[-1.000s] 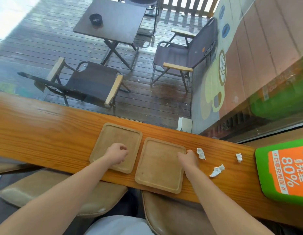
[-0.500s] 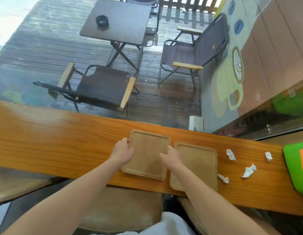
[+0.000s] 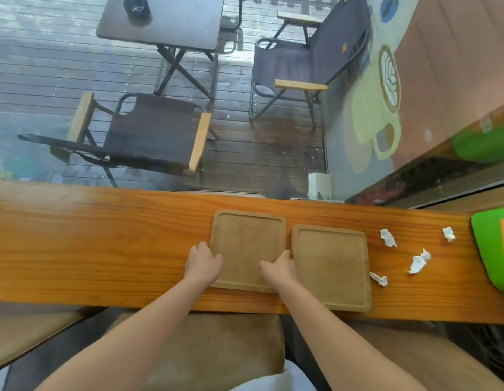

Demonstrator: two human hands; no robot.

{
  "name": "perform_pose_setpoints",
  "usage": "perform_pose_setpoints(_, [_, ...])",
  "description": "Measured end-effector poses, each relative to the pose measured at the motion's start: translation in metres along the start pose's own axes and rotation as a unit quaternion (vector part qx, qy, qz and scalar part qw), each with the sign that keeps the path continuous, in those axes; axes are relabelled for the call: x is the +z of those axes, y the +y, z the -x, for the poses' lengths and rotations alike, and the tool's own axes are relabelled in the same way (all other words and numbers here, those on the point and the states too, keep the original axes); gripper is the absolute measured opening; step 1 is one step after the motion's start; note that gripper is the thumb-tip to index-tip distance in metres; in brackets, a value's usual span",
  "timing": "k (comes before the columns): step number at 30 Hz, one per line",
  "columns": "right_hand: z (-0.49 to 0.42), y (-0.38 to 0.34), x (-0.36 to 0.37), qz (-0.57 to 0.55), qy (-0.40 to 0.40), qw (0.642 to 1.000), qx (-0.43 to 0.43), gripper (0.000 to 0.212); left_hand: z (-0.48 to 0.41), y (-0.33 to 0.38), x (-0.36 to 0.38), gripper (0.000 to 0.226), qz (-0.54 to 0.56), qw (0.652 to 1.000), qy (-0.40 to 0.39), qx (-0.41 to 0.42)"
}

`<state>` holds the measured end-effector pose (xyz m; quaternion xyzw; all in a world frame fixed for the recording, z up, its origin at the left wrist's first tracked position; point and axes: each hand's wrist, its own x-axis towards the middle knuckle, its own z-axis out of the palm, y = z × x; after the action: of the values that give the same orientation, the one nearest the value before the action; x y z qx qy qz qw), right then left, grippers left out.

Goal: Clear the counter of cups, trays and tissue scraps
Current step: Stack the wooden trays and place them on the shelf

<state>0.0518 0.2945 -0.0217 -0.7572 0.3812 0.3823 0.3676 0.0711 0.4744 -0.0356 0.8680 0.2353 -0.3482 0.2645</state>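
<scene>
Two square wooden trays lie side by side on the long wooden counter (image 3: 76,244). My left hand (image 3: 203,263) grips the left edge of the left tray (image 3: 245,244), fingers curled over its rim. My right hand (image 3: 280,268) grips the same tray's right edge, where it meets the right tray (image 3: 332,266). The right tray's near edge sticks out over the counter's front. Several crumpled white tissue scraps lie to the right: one (image 3: 388,237) past the right tray, one (image 3: 448,234) farther right, a bigger one (image 3: 419,261) nearer me, a small one (image 3: 379,278) by the tray's side.
A green device (image 3: 493,246) with an orange label sits at the counter's right end. A small white box (image 3: 319,185) stands behind the counter's far edge by the window. Padded stools (image 3: 211,345) stand under the counter. Outside the glass are folding chairs and a dark table.
My right hand left the right tray and came to the left tray's right edge. My left hand shifted from the tray's middle to its left edge. One more small tissue scrap shows by the right tray.
</scene>
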Motion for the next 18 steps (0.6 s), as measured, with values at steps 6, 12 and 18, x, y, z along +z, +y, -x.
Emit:
perform_pose_setpoints(6, [-0.003, -0.012, 0.007, -0.090, 0.002, 0.995, 0.053, 0.101, -0.005, 0.004, 0.000, 0.059, 0.032, 0.999, 0.000, -0.028])
perform_pose_setpoints(12, [-0.005, -0.018, 0.007, -0.142, -0.025, 0.986, 0.082, 0.105, -0.010, -0.004, -0.006, 0.078, 0.116, 0.990, -0.007, -0.077])
perform_pose_setpoints(18, [0.000, -0.015, 0.013, -0.161, -0.078, 0.979, 0.100, 0.101, -0.019, -0.024, -0.019, 0.083, 0.136, 0.984, -0.032, -0.108])
